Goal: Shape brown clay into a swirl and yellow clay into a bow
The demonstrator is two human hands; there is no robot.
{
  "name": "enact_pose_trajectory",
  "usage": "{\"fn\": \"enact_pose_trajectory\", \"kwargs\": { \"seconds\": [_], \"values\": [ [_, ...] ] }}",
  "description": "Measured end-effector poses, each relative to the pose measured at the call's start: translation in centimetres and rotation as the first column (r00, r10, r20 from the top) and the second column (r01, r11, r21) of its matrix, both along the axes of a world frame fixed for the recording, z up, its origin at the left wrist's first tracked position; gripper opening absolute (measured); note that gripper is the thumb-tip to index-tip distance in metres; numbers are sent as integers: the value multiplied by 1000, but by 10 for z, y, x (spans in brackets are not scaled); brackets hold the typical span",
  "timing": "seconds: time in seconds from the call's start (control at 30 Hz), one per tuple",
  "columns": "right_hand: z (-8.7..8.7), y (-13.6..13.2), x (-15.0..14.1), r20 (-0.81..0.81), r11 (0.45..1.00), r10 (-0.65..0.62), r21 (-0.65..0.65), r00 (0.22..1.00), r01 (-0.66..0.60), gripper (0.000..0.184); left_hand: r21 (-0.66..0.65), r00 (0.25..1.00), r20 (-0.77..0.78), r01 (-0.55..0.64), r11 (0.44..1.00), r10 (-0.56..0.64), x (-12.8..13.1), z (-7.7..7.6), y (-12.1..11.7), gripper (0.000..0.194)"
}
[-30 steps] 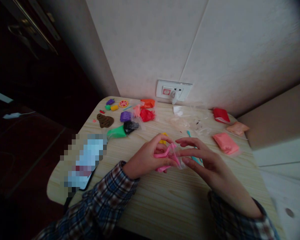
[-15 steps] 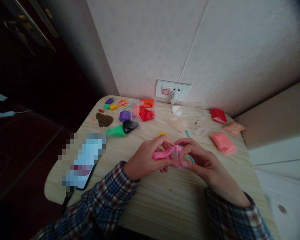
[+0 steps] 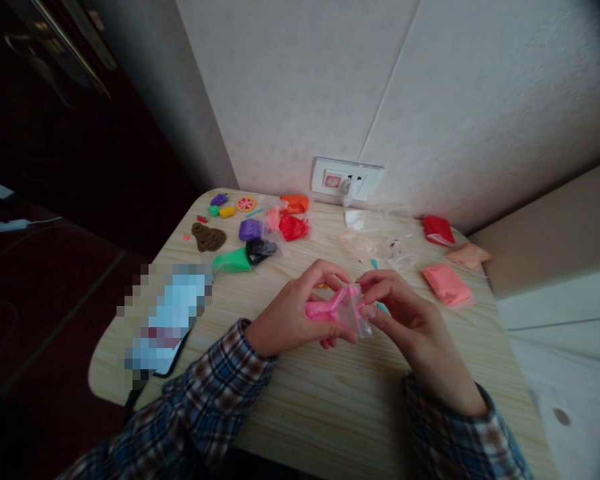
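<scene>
Both hands meet above the middle of a light wooden table (image 3: 330, 413). My left hand (image 3: 293, 317) is closed round a clear plastic bag of pink clay (image 3: 330, 308), thumb and fingers pinching it. My right hand (image 3: 405, 317) pinches the bag's clear right end with thumb and fingertips. A teal stick (image 3: 380, 305) lies under my right fingers, mostly hidden.
Bags of clay lie along the table's back: green (image 3: 233, 261), black (image 3: 260, 250), purple (image 3: 251, 230), red (image 3: 294, 228), orange (image 3: 295, 203), plus a salmon bag (image 3: 446, 283) and a red one (image 3: 439, 230) at right. Small clay figures (image 3: 209, 237) sit back left. A phone (image 3: 167, 320) lies left. A wall socket (image 3: 347, 180) is behind.
My right fingers went from stretched out beside the bag to pinched on its end. Both hands have lifted the bag slightly and drawn together.
</scene>
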State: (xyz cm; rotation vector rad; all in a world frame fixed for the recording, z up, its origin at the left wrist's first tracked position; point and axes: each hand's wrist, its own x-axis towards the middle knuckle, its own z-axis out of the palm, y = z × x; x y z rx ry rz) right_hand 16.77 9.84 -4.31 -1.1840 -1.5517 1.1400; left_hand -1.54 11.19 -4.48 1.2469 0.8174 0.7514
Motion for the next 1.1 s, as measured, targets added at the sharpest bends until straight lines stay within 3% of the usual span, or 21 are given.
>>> {"fn": "enact_pose_trajectory", "kwargs": {
  "seconds": [0.07, 0.17, 0.27, 0.33, 0.4, 0.5, 0.6, 0.73, 0.87, 1.1],
  "values": [
    [-2, -1, -3, -15, 1000, -8, -10, 1000, 7, 20, 57, 999, -46, -4, 998, 6, 0, -2, 0, 59],
    [-6, -2, -6, -49, 999, -38, -38, 998, 36, 17, 258, 985, -171, 8, 966, 37, 0, -4, 1, 53],
    [-9, -2, -9, -58, 996, -62, -60, 996, 59, 16, 496, 948, -304, 74, 865, 93, 1, -7, 3, 42],
    [-10, -2, -11, -55, 994, -83, -74, 995, 79, 18, 586, 921, -364, 112, 803, 138, 1, -8, 3, 42],
    [-11, -2, -13, -60, 991, -104, -87, 993, 99, 20, 610, 901, -398, 119, 783, 174, 1, -11, 2, 52],
    [-13, -3, -16, -70, 988, -119, -111, 990, 111, 21, 589, 875, -438, 104, 802, 208, 1, -16, -1, 65],
    [-14, -3, -18, -74, 986, -103, -138, 992, 93, 21, 620, 866, -422, 59, 783, 268, 2, -22, -3, 58],
    [-15, -3, -17, -86, 987, -109, -130, 990, 97, 20, 714, 877, -329, -12, 700, 350, 3, -24, 0, 43],
    [-15, -3, -16, -99, 988, -107, -123, 989, 95, 16, 795, 883, -255, -41, 605, 395, 2, -19, 3, 40],
    [-15, -3, -15, -118, 990, -132, -74, 984, 124, 10, 783, 857, -327, 9, 622, 399, 2, -8, 0, 44]
  ]
}}
